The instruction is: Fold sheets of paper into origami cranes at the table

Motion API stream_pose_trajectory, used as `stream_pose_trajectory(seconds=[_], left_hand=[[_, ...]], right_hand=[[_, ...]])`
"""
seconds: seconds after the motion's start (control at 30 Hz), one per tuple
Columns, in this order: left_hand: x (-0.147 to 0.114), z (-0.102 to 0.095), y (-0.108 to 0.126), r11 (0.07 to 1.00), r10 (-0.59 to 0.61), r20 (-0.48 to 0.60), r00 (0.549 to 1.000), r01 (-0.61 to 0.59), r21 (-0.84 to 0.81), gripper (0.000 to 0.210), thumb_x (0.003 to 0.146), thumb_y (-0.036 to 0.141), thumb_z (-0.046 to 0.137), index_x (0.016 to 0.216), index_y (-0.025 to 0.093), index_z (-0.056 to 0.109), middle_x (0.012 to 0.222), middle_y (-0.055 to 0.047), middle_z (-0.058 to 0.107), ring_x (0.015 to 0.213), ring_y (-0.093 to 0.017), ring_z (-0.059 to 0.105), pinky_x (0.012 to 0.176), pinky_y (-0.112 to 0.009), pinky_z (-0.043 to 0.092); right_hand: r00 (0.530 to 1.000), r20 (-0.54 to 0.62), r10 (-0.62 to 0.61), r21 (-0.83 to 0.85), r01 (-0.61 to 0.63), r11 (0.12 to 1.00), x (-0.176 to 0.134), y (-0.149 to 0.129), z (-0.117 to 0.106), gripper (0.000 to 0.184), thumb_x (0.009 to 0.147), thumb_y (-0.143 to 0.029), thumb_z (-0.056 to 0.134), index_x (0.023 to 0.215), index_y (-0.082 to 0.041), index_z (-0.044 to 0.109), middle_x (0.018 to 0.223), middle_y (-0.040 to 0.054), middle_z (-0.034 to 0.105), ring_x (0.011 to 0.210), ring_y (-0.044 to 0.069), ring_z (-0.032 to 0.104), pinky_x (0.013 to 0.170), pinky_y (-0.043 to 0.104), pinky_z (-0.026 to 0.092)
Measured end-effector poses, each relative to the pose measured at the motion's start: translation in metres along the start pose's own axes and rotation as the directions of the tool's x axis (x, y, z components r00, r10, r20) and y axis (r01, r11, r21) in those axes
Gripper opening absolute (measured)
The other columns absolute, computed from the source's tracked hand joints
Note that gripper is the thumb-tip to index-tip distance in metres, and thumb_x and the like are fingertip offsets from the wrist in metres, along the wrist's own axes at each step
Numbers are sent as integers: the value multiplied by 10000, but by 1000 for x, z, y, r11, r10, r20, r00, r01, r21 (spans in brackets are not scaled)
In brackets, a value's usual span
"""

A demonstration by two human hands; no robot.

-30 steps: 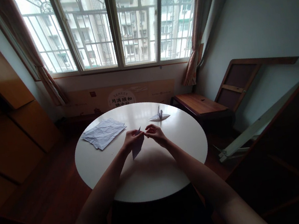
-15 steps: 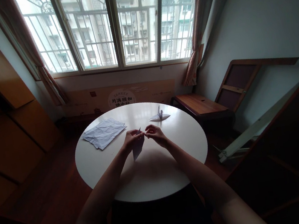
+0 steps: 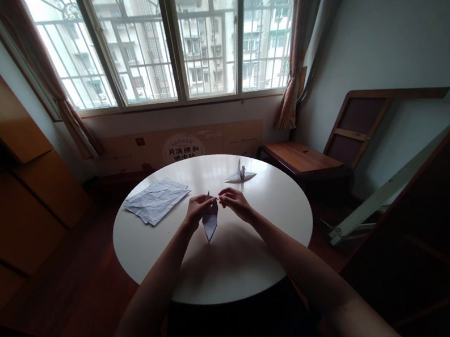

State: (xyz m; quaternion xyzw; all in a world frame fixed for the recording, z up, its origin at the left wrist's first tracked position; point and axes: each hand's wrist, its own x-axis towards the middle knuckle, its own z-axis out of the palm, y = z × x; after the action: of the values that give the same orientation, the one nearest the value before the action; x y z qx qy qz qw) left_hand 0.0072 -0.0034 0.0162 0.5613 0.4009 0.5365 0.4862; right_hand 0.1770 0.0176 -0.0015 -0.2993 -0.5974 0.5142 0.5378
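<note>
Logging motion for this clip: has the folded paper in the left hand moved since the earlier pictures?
Yes: the lower tip of the folded paper has swung rightward, away from the unmoved paper stack.

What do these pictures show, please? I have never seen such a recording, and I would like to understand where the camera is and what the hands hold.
There is no machine here, only a person's bare left hand and right hand. All the pictures come from one camera worn on the head, looking forward and down. The left hand holds a folded piece of paper, which points downward. The right hand is close beside it; whether it touches the paper is too small to tell. On the round white table, creased paper sheets lie to the left, and a folded paper crane sits on the right, toward the far edge.
</note>
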Motion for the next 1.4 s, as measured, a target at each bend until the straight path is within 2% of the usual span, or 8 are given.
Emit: stream_pose_trajectory(seconds=[0.2,0.33,0.47,0.7,0.9,1.13,1.23,1.4], left_hand=[[0,1,0,999,16,13,1000,-16,-40,386,606,450,810,753,104,719,653,-43,648,608,-140,575,594,-250,426],[4,0,-3,1000,12,-72,997,-14,-21,575,564,479,834,991,129,671,856,-82,686,742,-181,630,658,-280,483],[8,-3,-8,989,-37,-170,985,60,134,550,564,557,805,851,125,622,712,-44,632,622,-145,592,557,-246,454],[5,0,-7,982,-139,15,990,136,134,536,607,599,761,779,100,665,617,-56,643,549,-141,594,485,-221,399],[4,0,-4,997,43,4,999,-43,61,471,624,548,769,782,111,693,677,-62,674,588,-154,630,541,-241,464],[-1,2,0,997,32,134,991,-40,60,381,640,470,783,756,112,721,699,-73,690,617,-160,637,579,-256,499],[-5,5,4,996,-12,220,975,-8,87,334,640,421,786,733,106,726,674,-72,686,575,-152,623,551,-255,499],[-5,4,4,993,-45,212,976,19,121,305,665,401,762,690,101,720,619,-67,672,504,-131,590,486,-241,474]], right_hand=[[991,109,78,-125,-64,990,-5,-8,6,370,607,-474,801,717,-156,649,641,19,627,574,122,531,560,276,416],[999,-48,2,-78,-6,997,-1,-8,2,384,598,-496,799,701,-171,620,574,-8,589,535,117,516,534,273,411],[969,-240,-65,-55,54,997,3,-9,-6,385,636,-510,770,752,-187,595,565,-13,588,517,125,524,524,279,420],[974,-209,-89,-65,77,995,1,-11,-4,360,654,-495,760,771,-192,604,647,14,635,592,155,591,535,281,431],[1000,19,-16,-38,16,999,-1,-8,-1,257,655,-394,762,788,-183,700,776,45,684,726,174,629,624,288,448],[977,-133,167,48,-162,986,2,-5,-5,370,670,-529,724,823,-195,686,765,28,659,702,151,592,619,267,428],[990,-97,100,38,-97,995,1,-8,-1,384,591,-500,797,791,-186,699,752,31,671,697,164,582,627,284,426],[993,-121,8,-24,-11,1000,0,-9,2,365,577,-490,811,744,-180,716,722,39,680,652,157,550,596,290,402]])
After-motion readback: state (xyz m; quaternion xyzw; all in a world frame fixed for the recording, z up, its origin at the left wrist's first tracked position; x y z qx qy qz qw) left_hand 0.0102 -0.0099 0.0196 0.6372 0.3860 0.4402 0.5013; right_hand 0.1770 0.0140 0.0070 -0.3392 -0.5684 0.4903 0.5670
